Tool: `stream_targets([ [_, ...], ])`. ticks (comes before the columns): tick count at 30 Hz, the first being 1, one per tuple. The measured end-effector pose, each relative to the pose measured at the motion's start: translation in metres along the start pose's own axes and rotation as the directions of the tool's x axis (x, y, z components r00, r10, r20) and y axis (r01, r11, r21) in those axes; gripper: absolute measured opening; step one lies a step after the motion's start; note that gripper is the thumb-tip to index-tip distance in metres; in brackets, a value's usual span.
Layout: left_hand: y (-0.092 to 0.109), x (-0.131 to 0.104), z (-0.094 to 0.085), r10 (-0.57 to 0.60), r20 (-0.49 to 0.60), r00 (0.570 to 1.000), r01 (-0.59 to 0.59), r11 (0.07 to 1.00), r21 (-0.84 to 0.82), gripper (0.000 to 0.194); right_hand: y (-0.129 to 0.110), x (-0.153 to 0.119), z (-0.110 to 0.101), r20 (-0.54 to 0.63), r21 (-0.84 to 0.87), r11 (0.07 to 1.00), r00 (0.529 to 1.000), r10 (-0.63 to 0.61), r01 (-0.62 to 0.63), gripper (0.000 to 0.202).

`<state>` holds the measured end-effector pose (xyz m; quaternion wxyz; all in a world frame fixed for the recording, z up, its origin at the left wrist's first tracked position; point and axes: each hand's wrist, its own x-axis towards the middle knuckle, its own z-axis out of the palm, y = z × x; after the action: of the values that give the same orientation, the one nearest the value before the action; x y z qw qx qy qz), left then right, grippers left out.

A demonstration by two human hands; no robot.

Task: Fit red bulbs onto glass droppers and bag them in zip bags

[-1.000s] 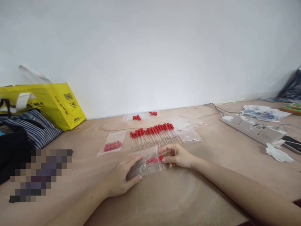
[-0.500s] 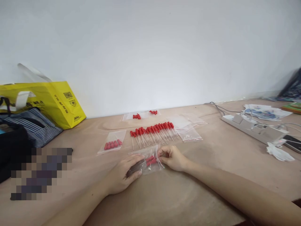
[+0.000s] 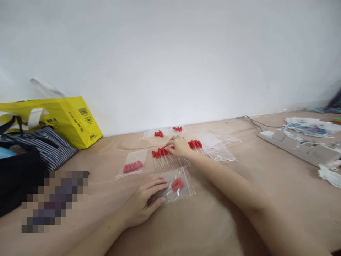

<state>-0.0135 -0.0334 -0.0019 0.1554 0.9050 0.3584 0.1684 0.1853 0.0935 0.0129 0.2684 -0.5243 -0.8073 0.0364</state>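
Note:
A clear zip bag point(image 3: 170, 195) lies on the table with a few red-bulbed droppers point(image 3: 177, 184) inside. My left hand point(image 3: 145, 202) rests at the bag's left edge, fingers stretched out and thumb apart. Behind the bag runs a row of droppers point(image 3: 162, 152) with red bulbs and thin clear stems. Over the middle of that row is my right hand point(image 3: 179, 146), its fingertips closed around a red bulb; the hand and forearm hide part of the row.
Another bag with red-bulbed droppers point(image 3: 133, 166) lies at left, and more filled bags point(image 3: 159, 134) lie by the wall. Flat clear bags point(image 3: 222, 153) are right of the row. A power strip point(image 3: 295, 147) stands at right, a yellow bag point(image 3: 77, 122) at left.
My right hand has left the zip bag's opening and moved forward to the dropper row. My left hand stays at the bag. The view has shifted slightly.

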Motion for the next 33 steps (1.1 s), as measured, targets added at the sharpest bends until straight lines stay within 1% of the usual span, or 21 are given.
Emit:
stream_targets([
  [3, 0.000, -0.002, 0.000, -0.019, 0.031, 0.999, 0.020, 0.999, -0.027, 0.035, -0.007, 0.020, 0.013, 0.080, -0.045, 0.999, 0.997, -0.006, 0.009, 0.033],
  [5, 0.001, -0.002, -0.001, -0.034, 0.051, 0.998, 0.036, 0.999, -0.034, 0.035, -0.007, 0.027, 0.020, 0.128, -0.026, 1.000, 0.992, -0.015, 0.018, 0.030],
  [7, 0.003, -0.002, -0.002, -0.045, 0.065, 0.997, 0.047, 0.999, -0.027, 0.035, -0.004, 0.032, 0.024, 0.147, 0.002, 1.000, 0.989, -0.016, 0.016, 0.025],
  [11, 0.005, -0.001, -0.003, -0.038, 0.067, 0.997, 0.039, 0.999, -0.014, 0.035, 0.000, 0.037, 0.026, 0.153, 0.083, 0.996, 0.988, 0.018, -0.031, 0.016],
  [15, 0.004, 0.000, -0.003, -0.017, 0.064, 0.998, 0.019, 0.999, -0.030, 0.034, 0.006, 0.037, 0.017, 0.175, 0.236, 0.970, 0.985, 0.011, -0.053, 0.012],
  [18, 0.003, -0.001, -0.003, -0.017, 0.058, 0.998, 0.019, 1.000, -0.025, 0.034, 0.017, 0.027, 0.001, 0.202, 0.374, 0.926, 0.979, -0.029, -0.049, 0.015],
  [19, 0.003, -0.001, -0.002, -0.021, 0.059, 0.998, 0.022, 1.000, -0.019, 0.035, 0.022, 0.021, -0.005, 0.193, 0.422, 0.905, 0.981, -0.033, -0.053, 0.016],
  [21, 0.003, -0.001, -0.001, -0.029, 0.058, 0.998, 0.029, 1.000, -0.007, 0.035, 0.033, 0.004, -0.018, 0.122, 0.564, 0.823, 0.993, -0.008, -0.062, 0.020],
  [22, 0.002, -0.001, -0.001, -0.032, 0.059, 0.998, 0.032, 0.999, -0.002, 0.036, 0.039, -0.006, -0.023, 0.032, 0.705, 0.707, 0.998, 0.053, -0.060, 0.022],
  [23, 0.002, 0.000, 0.000, -0.035, 0.061, 0.997, 0.035, 0.999, 0.003, 0.036, 0.044, -0.019, -0.029, -0.043, 0.823, 0.567, 0.991, 0.125, -0.035, 0.026],
  [24, 0.001, 0.000, 0.001, -0.039, 0.065, 0.997, 0.039, 0.999, 0.008, 0.037, 0.049, -0.032, -0.033, -0.095, 0.896, 0.443, 0.973, 0.210, -0.008, 0.030],
  [25, 0.001, 0.000, 0.001, -0.045, 0.066, 0.997, 0.044, 0.999, 0.012, 0.037, 0.054, -0.046, -0.037, -0.118, 0.933, 0.361, 0.948, 0.297, 0.003, 0.033],
  [27, 0.000, 0.001, 0.003, -0.053, 0.070, 0.996, 0.051, 0.999, 0.019, 0.038, 0.060, -0.074, -0.043, -0.085, 0.958, 0.282, 0.901, 0.426, -0.043, 0.034],
  [29, 0.000, 0.001, 0.004, -0.051, 0.063, 0.997, 0.049, 0.999, 0.022, 0.037, 0.064, -0.098, -0.045, -0.024, 0.966, 0.232, 0.860, 0.509, -0.111, 0.035],
  [31, 0.000, 0.001, 0.006, -0.050, 0.032, 0.998, 0.049, 0.999, 0.023, 0.035, 0.064, -0.115, -0.044, 0.028, 0.967, 0.197, 0.838, 0.545, -0.160, 0.036],
  [33, 0.001, 0.002, 0.007, -0.055, 0.010, 0.998, 0.054, 0.998, 0.025, 0.035, 0.061, -0.125, -0.040, 0.060, 0.965, 0.183, 0.838, 0.542, -0.187, 0.037],
])
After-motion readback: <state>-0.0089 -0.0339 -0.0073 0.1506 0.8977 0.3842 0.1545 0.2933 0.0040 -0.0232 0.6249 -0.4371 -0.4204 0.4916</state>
